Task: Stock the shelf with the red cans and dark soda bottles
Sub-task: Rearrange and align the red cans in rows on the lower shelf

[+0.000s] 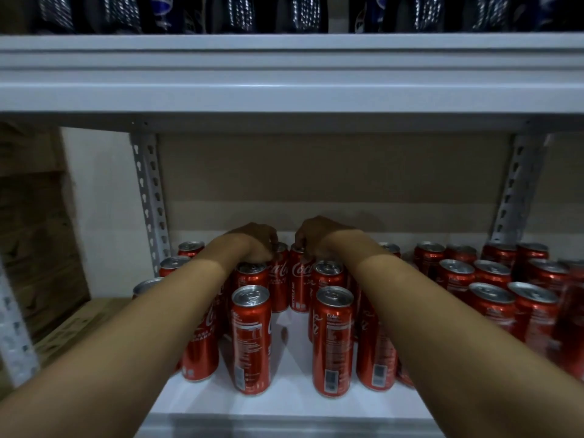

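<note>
Both arms reach deep into the lower white shelf (284, 403). My left hand (252, 241) grips the top of a red can (279, 279) standing at the back of the middle row. My right hand (316, 237) grips the top of the neighbouring red can (298, 282), which stands right beside it. Both cans are upright on the shelf. More red cans stand in rows in front, such as one front can (251, 339) and another front can (333, 343). Dark soda bottles (240, 12) line the shelf above.
A group of several red cans (493, 286) fills the right part of the shelf. Perforated metal uprights (150, 200) frame the bay. The upper shelf board (284, 90) hangs low overhead. Cardboard boxes (41, 232) sit to the left. A bare strip runs between the two front cans.
</note>
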